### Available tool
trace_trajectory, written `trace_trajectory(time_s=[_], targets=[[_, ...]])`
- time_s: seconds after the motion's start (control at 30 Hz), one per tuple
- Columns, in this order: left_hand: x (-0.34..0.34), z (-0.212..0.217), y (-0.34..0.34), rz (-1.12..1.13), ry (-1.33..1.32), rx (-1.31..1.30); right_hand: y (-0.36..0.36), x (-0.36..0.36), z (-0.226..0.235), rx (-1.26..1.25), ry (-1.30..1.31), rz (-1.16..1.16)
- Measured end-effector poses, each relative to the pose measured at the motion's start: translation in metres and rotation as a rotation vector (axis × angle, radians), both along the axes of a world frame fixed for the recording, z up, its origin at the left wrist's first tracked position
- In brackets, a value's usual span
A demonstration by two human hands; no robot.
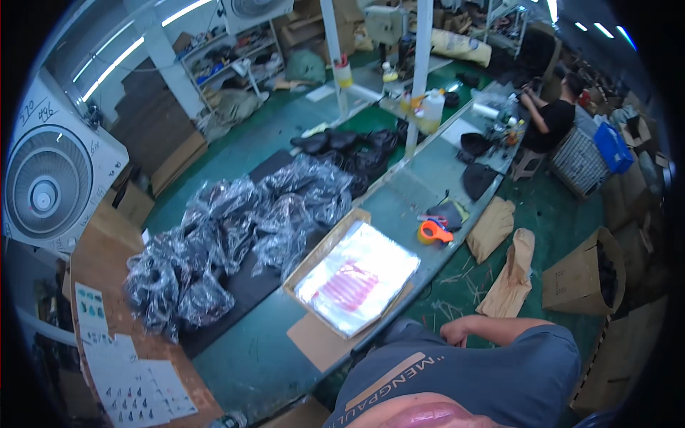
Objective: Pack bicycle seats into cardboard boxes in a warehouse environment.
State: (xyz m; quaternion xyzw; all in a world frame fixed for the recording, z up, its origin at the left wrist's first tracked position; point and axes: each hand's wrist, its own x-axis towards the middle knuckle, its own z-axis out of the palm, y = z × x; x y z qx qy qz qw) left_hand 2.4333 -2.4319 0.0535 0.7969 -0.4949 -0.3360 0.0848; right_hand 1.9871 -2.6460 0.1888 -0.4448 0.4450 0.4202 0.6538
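Observation:
My right hand (pixel 454 332) rests low by my lap, beside the table's near edge. Its fingers look curled in; what they hold, if anything, is hidden. My left hand is out of sight. On the green table in front of me lies a shallow cardboard tray (pixel 294 284) with a stack of shiny clear plastic bags (pixel 389 265), marked with pink print. A flat piece of cardboard (pixel 314 344) sticks out from under the tray. To the right of it are an orange tape dispenser (pixel 434 232) and a dark cloth piece (pixel 451 212).
Dark items in clear plastic (pixel 214 242) are heaped beyond the tray. Black caps (pixel 479 180) lie farther along the table. A large fan (pixel 44 192) stands at left. Brown paper sacks (pixel 510 274) and an open carton (pixel 581 278) are on the right floor; a co-worker (pixel 553 114) sits beyond.

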Motion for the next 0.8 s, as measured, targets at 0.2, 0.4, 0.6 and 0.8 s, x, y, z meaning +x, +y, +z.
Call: trace_trajectory(time_s=[0.2,0.4,0.6,0.8], targets=[[0.015,0.019,-0.057,-0.133,0.053,-0.135,0.108,-0.113,-0.166,-0.267,-0.381,-0.361],[0.017,0.002,-0.036,-0.165,0.134,-0.163,0.410,-0.458,0.064,-0.244,-0.280,-0.361],[0.035,0.015,-0.040,-0.292,0.106,-0.186,0.468,-0.404,0.002,-0.222,-0.289,-0.462],[0.039,0.037,-0.057,-0.315,0.063,-0.213,0.435,-0.389,-0.060,-0.181,-0.318,-0.456]])
